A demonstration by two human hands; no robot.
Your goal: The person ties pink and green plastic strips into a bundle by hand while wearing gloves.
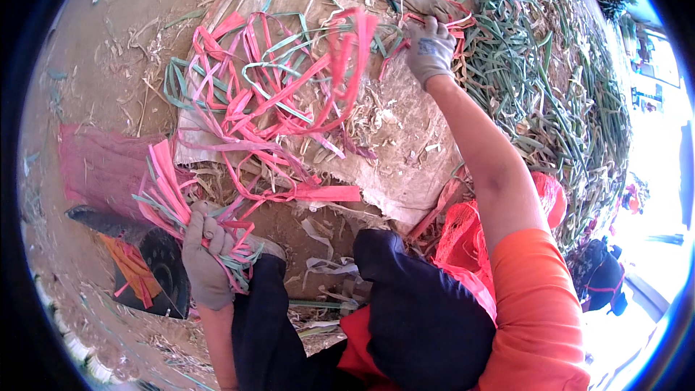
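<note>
My left hand (206,257), in a grey-beige glove, is closed around a bundle of pink and green plastic strips (165,177), whose ends stick out on both sides of the fist. On the far right side of the sheet, my gloved right hand (432,51) has its fingers curled over a few pink and green strips (398,49). Just beyond it lies a brownish glove (431,6) with a dark cuff; whether a hand is inside, I cannot tell. A tangled heap of pink, green and purple strips (250,101) spreads between my hands.
A pale, worn sheet (413,166) covers the ground ahead. Green stalks and leaves (550,87) are piled along the right. Red mesh netting (463,235) lies by my right leg. At left are a pink mesh (101,166) and a black container (163,264) with an orange cloth.
</note>
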